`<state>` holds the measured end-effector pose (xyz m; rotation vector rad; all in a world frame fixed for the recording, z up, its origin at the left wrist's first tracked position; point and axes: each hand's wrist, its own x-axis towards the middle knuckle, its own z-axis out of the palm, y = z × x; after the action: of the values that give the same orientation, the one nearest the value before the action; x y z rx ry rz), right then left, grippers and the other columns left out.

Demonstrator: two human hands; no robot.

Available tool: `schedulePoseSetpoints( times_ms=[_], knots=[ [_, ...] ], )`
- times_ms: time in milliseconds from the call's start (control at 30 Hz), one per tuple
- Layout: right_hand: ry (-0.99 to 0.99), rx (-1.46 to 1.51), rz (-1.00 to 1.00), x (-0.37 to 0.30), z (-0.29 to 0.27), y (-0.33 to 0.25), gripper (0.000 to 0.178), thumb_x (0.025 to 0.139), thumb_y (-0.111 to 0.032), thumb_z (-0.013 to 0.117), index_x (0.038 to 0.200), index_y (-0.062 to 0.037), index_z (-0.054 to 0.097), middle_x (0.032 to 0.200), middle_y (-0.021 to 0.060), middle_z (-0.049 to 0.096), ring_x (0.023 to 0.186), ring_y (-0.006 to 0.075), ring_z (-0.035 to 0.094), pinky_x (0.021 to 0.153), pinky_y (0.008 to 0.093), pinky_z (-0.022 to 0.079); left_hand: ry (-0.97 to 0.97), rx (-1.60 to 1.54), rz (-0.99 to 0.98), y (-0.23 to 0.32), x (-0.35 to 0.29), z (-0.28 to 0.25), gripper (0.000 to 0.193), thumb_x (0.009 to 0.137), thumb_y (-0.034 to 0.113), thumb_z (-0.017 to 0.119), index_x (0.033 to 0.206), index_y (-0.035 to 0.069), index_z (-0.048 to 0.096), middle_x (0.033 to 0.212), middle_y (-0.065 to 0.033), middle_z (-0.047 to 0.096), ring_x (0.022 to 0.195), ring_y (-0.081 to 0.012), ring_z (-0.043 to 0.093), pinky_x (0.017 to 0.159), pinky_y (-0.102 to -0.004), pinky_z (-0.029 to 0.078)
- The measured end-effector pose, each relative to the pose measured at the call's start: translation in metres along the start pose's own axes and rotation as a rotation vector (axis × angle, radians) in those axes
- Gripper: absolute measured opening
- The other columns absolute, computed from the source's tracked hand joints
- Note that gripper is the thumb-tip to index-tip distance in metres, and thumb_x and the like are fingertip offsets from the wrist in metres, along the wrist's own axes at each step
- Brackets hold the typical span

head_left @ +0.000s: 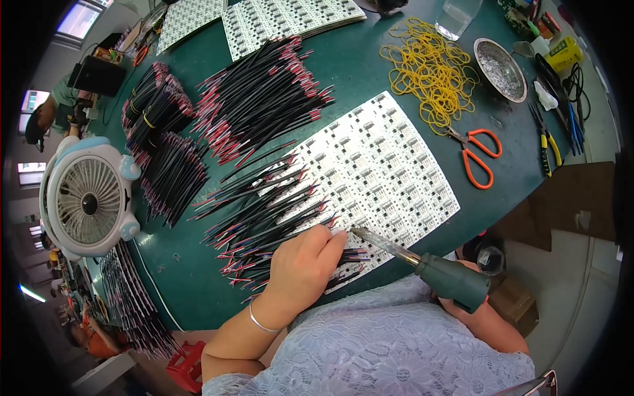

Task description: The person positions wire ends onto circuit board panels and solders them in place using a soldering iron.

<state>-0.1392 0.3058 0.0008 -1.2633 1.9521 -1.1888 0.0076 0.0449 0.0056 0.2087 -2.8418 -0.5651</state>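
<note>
My right hand [470, 315] is wrapped round the dark green handle of a soldering iron [452, 280]. The iron's metal tip points left and reaches the board beside my left fingertips. My left hand [305, 261] rests over the lower left part of a white sheet of small circuit boards [389, 155], thumb and forefinger pinched together at the iron's tip. What sits in that pinch is too small to make out, though wires surround it. Rows of short black wires [274, 228] with red and blue ends lie along the sheet's left side.
Behind the sheet lies a loose pile of black wires [264, 99]; bundled wires [162, 119] sit left of it. A fan [89, 201] stands at left. Yellow rubber bands [429, 72], orange-handled scissors [479, 158], a metal bowl [500, 69] and pliers [547, 142] lie at right. Stacked board sheets [284, 23] are far back.
</note>
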Motion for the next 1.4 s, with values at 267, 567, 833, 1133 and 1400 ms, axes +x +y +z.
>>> schedulePoseSetpoints(
  times_ms=[267,567,833,1133,1400],
  knots=[
    [-0.034,-0.218,-0.166,0.007,-0.004,-0.001,0.027,0.061,-0.009,0.067,0.089,-0.0062,0.067,0.082,0.0077,0.064,0.069,0.0242,0.062,0.060,0.0327,0.050,-0.008,0.010,-0.003,0.007,0.005,-0.004,0.023,0.070,0.004,0.063,0.092,0.005,0.065,0.074,-0.0057,0.051,0.060,-0.0216,0.055,0.049,-0.0322,0.045],
    [0.049,0.361,0.259,0.000,-0.006,-0.010,0.052,0.089,-0.047,0.055,0.108,0.0017,0.060,0.075,0.0079,0.064,0.059,0.0171,0.061,0.062,0.0309,0.047,-0.067,0.019,-0.047,0.006,0.004,-0.006,0.022,0.070,0.003,0.062,0.091,0.004,0.064,0.076,-0.0066,0.051,0.061,-0.0233,0.055,0.051,-0.0340,0.045],
    [0.062,0.412,0.199,-0.012,-0.013,-0.007,0.024,0.088,-0.020,0.058,0.097,0.0012,0.061,0.083,0.0108,0.063,0.065,0.0168,0.065,0.061,0.0275,0.052,0.009,-0.222,-0.227,0.028,0.003,-0.033,0.035,0.058,-0.004,0.068,0.091,0.006,0.059,0.079,-0.0079,0.056,0.064,-0.0276,0.057,0.054,-0.0325,0.045],
    [0.020,0.050,0.064,-0.014,-0.006,0.000,0.032,0.090,-0.027,0.055,0.104,0.0017,0.054,0.074,0.0089,0.062,0.065,0.0176,0.060,0.065,0.0306,0.047,-0.053,0.073,-0.147,0.013,0.004,-0.019,0.034,0.063,0.001,0.066,0.097,0.009,0.063,0.080,-0.0050,0.057,0.065,-0.0223,0.058,0.054,-0.0321,0.047],
    [-0.029,0.069,-0.033,0.006,-0.004,-0.008,0.030,0.087,-0.014,0.059,0.109,0.0041,0.052,0.082,0.0095,0.060,0.066,0.0153,0.060,0.061,0.0287,0.049,-0.043,0.120,-0.027,0.010,0.006,-0.019,0.026,0.070,0.006,0.062,0.094,0.009,0.068,0.079,-0.0032,0.057,0.063,-0.0190,0.057,0.052,-0.0303,0.045]
  ],
)
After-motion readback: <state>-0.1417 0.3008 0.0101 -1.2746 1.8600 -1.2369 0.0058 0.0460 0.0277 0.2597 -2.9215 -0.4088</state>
